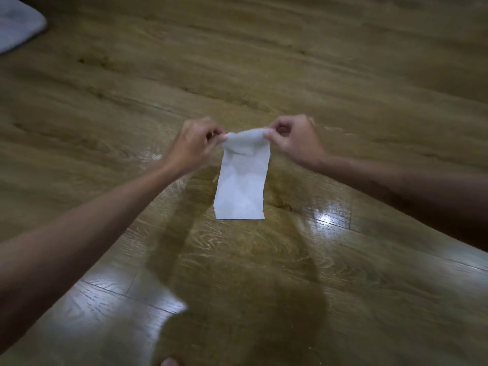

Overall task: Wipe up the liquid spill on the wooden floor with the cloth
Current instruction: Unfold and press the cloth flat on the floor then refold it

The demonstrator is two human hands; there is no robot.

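Both arms stretched forward, left hand (194, 143) and right hand (294, 138) pinching the top corners of the white cloth (241, 180) at frame centre, cloth hanging over the glossy wooden floor (343, 75), wet sheen (155, 155) left of it, pale mat (15, 25) upper left

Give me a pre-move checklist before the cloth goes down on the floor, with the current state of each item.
1. Left hand has a top corner of the cloth pinched: ok.
2. Right hand has the other top corner pinched: ok.
3. Cloth hangs open as a flat strip: mostly ok, though the top edge is folded over.
4. Spill located on the wooden floor: cannot tell; shiny patches near the cloth could be liquid or only light glare.
5. Floor under the cloth free of other things: ok.
6. Grey fabric item at the far left corner is well away from the wiping area: ok.
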